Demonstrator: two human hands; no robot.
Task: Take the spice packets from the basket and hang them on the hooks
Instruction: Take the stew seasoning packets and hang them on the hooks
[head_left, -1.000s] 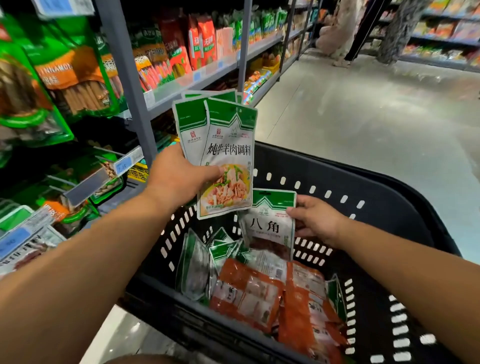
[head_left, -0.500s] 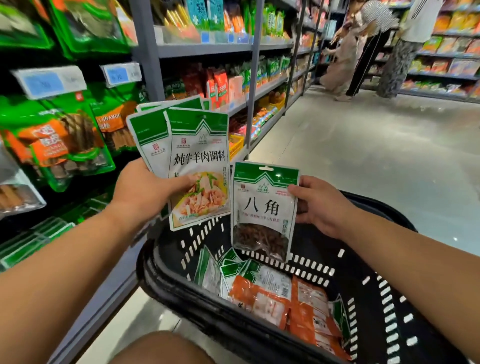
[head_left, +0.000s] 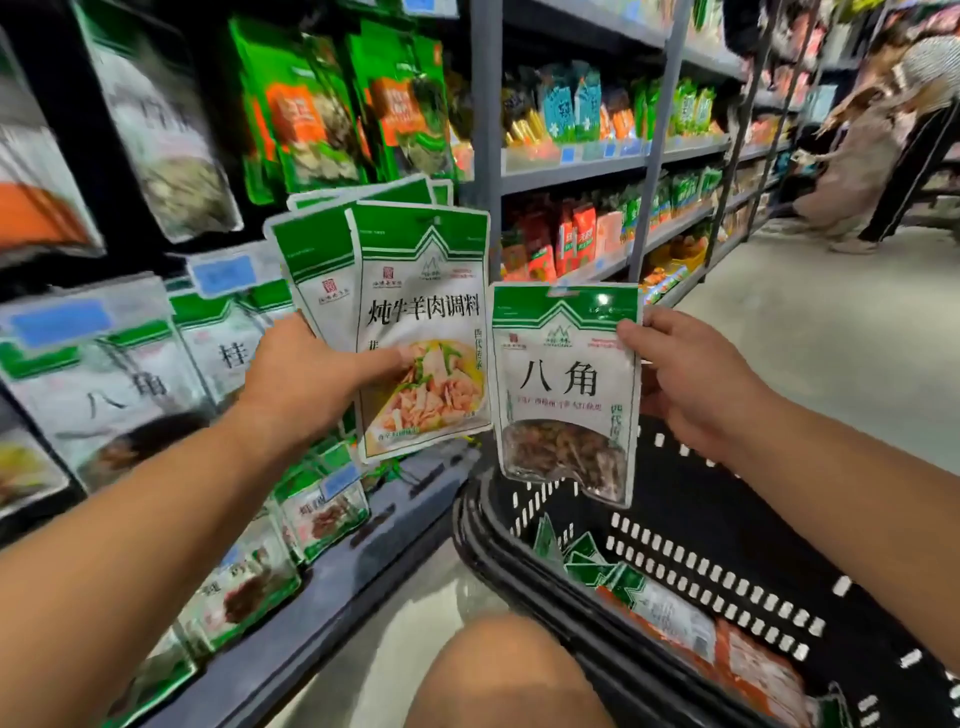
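Note:
My left hand (head_left: 306, 374) grips a fanned stack of green-and-white spice packets (head_left: 421, 317), thumb on the front one with the meat picture. My right hand (head_left: 691, 384) pinches the right edge of a single star anise packet (head_left: 563, 384), held upright just right of the stack. Both are raised above the black basket (head_left: 519, 551) at lower right, which holds more green and orange packets (head_left: 670, 613). To the left, similar green-and-white packets (head_left: 104, 384) hang on the display; the hooks themselves are blurred.
Grey shelving (head_left: 576, 174) with packaged goods runs along the left into the distance. Blue price tags (head_left: 223, 273) stick out from the display. A knee (head_left: 498, 675) shows at the bottom. People (head_left: 878, 135) stand at the far end of the aisle.
Both hands have lifted their packets up and out of the basket toward the hanging display on the left. The view has turned left and up, and the basket now sits lower right.

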